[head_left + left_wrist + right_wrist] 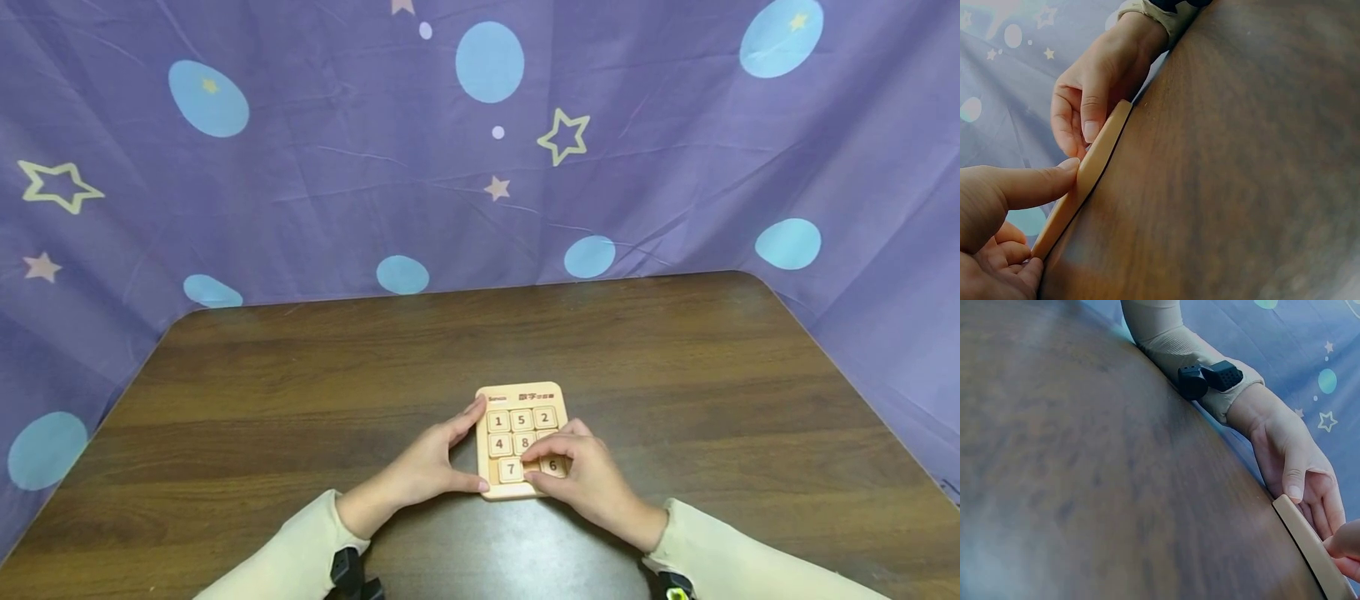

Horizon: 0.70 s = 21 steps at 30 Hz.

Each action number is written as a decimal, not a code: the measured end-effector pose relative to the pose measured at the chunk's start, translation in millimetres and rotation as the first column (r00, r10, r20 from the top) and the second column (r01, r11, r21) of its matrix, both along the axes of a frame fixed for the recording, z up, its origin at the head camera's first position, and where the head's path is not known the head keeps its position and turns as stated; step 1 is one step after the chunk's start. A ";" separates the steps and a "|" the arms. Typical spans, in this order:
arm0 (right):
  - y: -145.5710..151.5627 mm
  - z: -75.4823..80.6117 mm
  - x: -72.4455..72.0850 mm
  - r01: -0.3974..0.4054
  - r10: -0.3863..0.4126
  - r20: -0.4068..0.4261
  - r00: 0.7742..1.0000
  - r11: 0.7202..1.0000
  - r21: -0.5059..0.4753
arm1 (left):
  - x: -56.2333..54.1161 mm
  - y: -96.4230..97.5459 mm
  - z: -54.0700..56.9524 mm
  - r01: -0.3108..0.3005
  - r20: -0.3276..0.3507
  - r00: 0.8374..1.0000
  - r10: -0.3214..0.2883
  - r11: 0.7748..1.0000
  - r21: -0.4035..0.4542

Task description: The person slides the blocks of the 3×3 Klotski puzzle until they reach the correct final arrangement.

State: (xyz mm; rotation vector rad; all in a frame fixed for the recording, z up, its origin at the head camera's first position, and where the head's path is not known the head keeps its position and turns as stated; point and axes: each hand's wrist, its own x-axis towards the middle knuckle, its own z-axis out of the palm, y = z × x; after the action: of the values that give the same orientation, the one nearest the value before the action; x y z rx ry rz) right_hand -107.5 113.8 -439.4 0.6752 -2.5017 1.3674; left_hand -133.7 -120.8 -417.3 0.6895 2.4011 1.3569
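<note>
Pale wood for the number board [512, 491], flat on the dark tabletop [337, 375] between both hands. Left hand [420, 467] holding the board by its left edge, thumb at the lower corner, forefinger near the upper. Right hand [592, 479] loosely bent over the lower right part, thumb and forefinger apart, tips at the right edge of the tile 7 [512, 470]; hard to tell whether touching it. Beyond that gap, the tile 6 [553, 467], partly behind the forefinger and thumb. Also partly covered, the tile 8 [525, 442]; of the third tile in that row, just a sliver, number hidden. Small print along the top, partly too tiny to read. In both wrist views, only the board's side edge, numbers out of sight; in the right one, right hand and board cut off by the frame.
</note>
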 end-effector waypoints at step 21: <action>-8.8 0.7 0.2 0.020 -0.020 -0.014 1.000 1.000 0.016 | 0.0 0.1 0.7 0.014 0.000 1.000 -0.014 1.000 0.017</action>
State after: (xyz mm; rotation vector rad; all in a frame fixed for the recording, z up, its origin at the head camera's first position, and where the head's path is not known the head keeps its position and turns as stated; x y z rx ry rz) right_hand -107.3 105.0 -438.8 0.6586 -2.5046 1.3322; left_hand -133.7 -120.7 -416.6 0.7088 2.3827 1.3732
